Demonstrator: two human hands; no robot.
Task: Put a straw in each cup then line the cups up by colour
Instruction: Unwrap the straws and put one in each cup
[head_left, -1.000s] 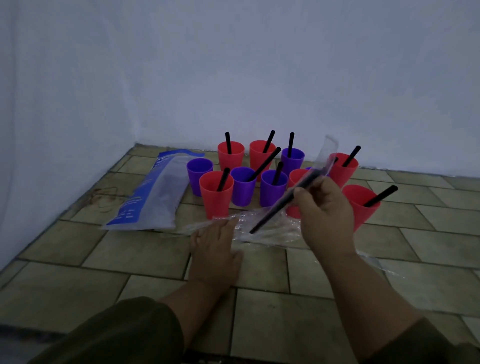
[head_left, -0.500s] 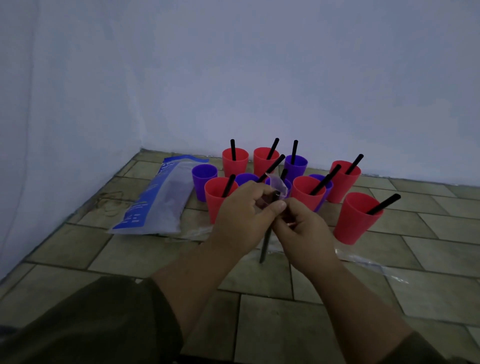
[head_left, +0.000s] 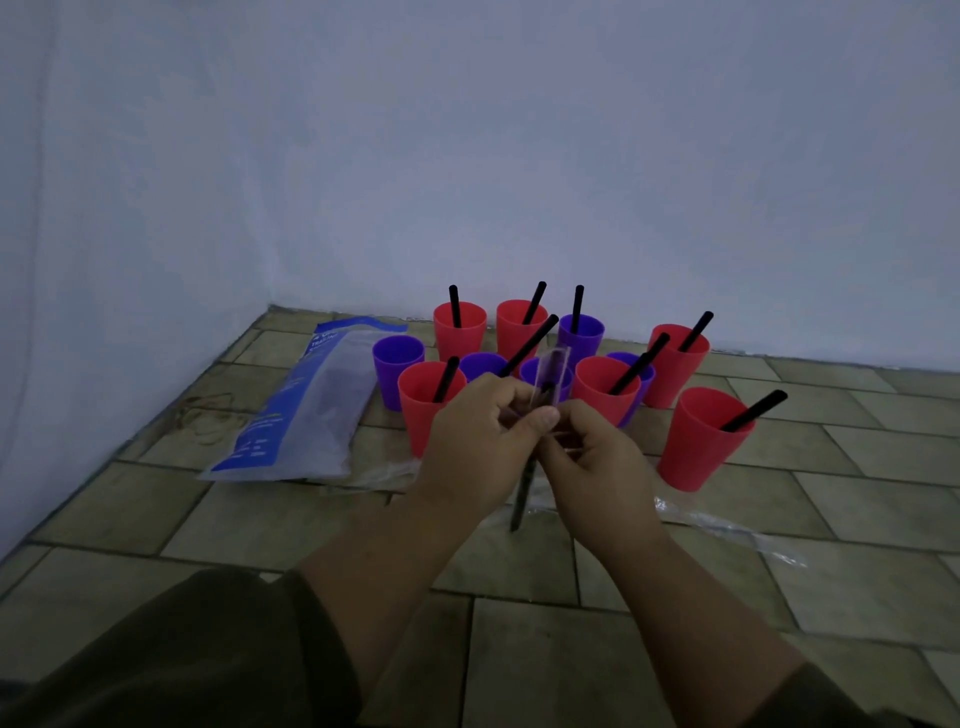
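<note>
The fingers (head_left: 506, 397) of the left hand (head_left: 478, 441) pinch the top of a clear wrapper (head_left: 553, 364). The right hand (head_left: 597, 462) pinches the black straw (head_left: 522, 493) through the film just below. The straw hangs from the two hands, its lower end close above the tiled floor (head_left: 571, 649), in front of the cups (head_left: 704, 441).

The biggest risk, as I judge it, is the packed cluster. The hands work just in front of the nearest red and purple cups, and a sharp tug on the film could knock a knuckle into them. That could topple light cups and spill straws already placed.

Next is the straw itself. If the sleeve gives way suddenly, the straw may slide out and drop among the loose wrappers (head_left: 727, 525) on the floor.

Smallest, the thin film may only stretch or tear short and leave the straw half covered. The leftmost purple cup (head_left: 397, 358) shows no straw yet.

A second ago the left hand lay flat on the floor, and the right hand alone held the wrapped straw slanted near the cups. Half a second ago the hands had already met, and the pose is much the same since.
</note>
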